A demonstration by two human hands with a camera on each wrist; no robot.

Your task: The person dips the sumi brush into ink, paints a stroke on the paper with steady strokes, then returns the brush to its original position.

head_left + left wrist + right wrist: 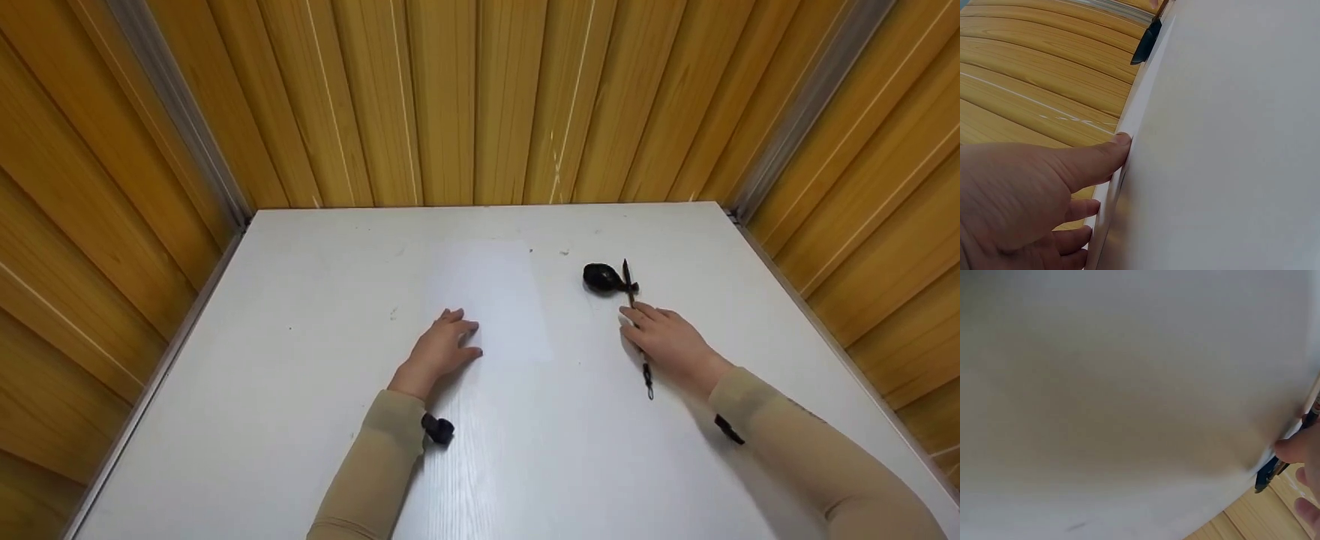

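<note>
On the white table (300, 420) lies a thin dark brush (646, 375), its tip next to a small rounded black object (601, 277). My right hand (664, 337) lies over the brush's middle, with the shaft running between thumb and forefinger, which pinch it low on the table. In the right wrist view a fingertip (1292, 450) touches the dark brush (1266, 477). To the left of centre, my left hand (442, 349) rests palm down on the table and holds nothing. Its thumb (1100, 157) touches the white surface, and the black object (1144, 45) shows far off.
Wooden slatted walls (480, 97) close in the table at the back and on both sides, with metal corner strips (195, 127). A faintly paler rectangular patch (495, 300) shows on the table between the hands. Both wrists carry dark camera straps (437, 429).
</note>
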